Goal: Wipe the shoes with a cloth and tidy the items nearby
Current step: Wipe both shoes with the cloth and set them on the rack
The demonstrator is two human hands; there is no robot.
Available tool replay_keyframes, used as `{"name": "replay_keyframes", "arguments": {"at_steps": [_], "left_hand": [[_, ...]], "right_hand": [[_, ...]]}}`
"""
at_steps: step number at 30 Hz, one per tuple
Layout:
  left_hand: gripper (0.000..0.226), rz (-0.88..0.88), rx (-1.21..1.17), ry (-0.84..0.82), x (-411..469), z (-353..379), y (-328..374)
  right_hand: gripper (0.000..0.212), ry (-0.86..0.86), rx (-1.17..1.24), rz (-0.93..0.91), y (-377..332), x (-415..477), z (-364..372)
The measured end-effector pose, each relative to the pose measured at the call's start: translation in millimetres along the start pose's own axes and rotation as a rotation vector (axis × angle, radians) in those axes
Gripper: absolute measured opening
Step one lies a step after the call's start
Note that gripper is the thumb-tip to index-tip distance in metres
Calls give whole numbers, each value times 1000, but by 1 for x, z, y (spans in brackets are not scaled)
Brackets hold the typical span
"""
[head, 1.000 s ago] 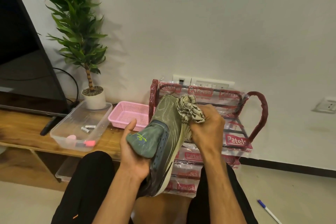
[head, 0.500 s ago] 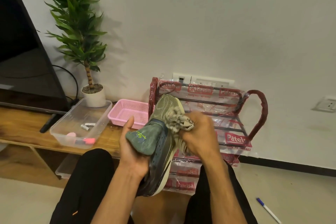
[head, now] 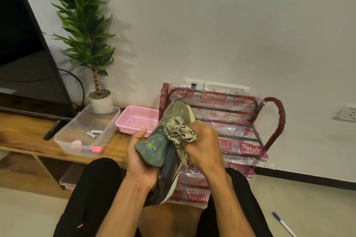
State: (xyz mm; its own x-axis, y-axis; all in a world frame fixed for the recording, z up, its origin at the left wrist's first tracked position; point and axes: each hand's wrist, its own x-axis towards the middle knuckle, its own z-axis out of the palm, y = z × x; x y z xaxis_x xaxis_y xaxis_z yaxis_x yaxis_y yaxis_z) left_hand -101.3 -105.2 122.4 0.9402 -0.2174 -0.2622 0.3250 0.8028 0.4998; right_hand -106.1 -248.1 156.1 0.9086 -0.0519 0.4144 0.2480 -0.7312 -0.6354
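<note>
With your left hand (head: 138,161) gripping the green shoe (head: 176,111) at its tongue, toe-up in front of you, and right hand (head: 202,146) fisted round the cloth (head: 180,131) on the upper, brace hard, wipe toward the toe.

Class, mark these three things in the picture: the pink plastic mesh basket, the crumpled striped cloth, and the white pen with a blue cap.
Pink plastic mesh basket (head: 128,129): head view, front wall.
Crumpled striped cloth (head: 178,131): head view, bunched middle.
White pen with blue cap (head: 285,225): head view, white barrel.
</note>
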Motion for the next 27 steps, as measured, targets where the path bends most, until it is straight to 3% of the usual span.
{"name": "replay_keyframes", "arguments": {"at_steps": [4, 6, 12, 17, 19, 23, 27], "left_hand": [[47, 22, 61, -6, 0, 10, -5], [38, 42, 85, -46, 0, 13, -8], [43, 1, 106, -24, -3, 9, -10], [28, 14, 88, -37, 0, 10, -11], [28, 1, 74, -30, 0, 10, -13], [32, -43, 20, -43, -2, 8, -13], [34, -68, 8, -41, 1, 11, -10]], "right_hand": [[17, 321, 12, 39, -1, 18, 1], [21, 390, -13, 50, -2, 23, -1], [9, 128, -14, 9, -2, 11, -11], [25, 399, -40, 11, 2, 24, -12], [25, 348, -34, 4, 1, 20, -9], [11, 70, 16, -71, -2, 3, -8], [22, 276, 34, -81, -2, 15, -10]]}}
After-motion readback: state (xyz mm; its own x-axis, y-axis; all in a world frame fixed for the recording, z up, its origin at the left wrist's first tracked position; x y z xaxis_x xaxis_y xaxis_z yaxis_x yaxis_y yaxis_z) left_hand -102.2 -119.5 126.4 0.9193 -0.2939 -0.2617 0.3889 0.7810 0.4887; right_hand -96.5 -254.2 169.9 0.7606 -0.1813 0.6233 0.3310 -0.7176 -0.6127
